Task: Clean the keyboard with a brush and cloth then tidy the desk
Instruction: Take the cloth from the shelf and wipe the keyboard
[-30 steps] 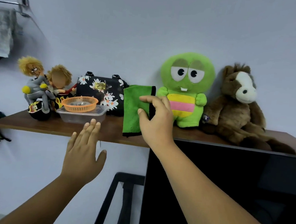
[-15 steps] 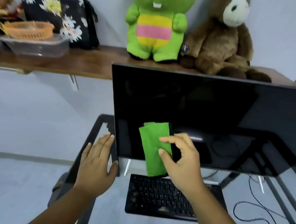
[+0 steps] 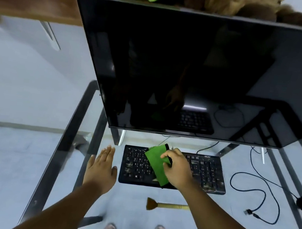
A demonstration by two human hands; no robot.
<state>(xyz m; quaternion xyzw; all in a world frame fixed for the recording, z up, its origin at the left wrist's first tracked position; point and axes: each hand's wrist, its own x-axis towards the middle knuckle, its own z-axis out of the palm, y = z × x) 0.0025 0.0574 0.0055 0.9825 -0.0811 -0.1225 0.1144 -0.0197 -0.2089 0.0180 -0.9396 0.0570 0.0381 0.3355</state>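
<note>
Apparently over keyboard (image 3: 205, 172), right hand (image 3: 177, 169) pinching cloth (image 3: 155, 165)

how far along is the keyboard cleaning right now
Done: the green cloth is fetched; the right hand grips it over the keyboard. In hand: wiping looks about to begin; the left hand hovers open beside it. Left: the brush lies untouched on the glass desk, and a loose cable needs tidying.

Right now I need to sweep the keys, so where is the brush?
In the head view the brush lies on the glass desk, just in front of the keyboard, beside the right forearm.
</note>
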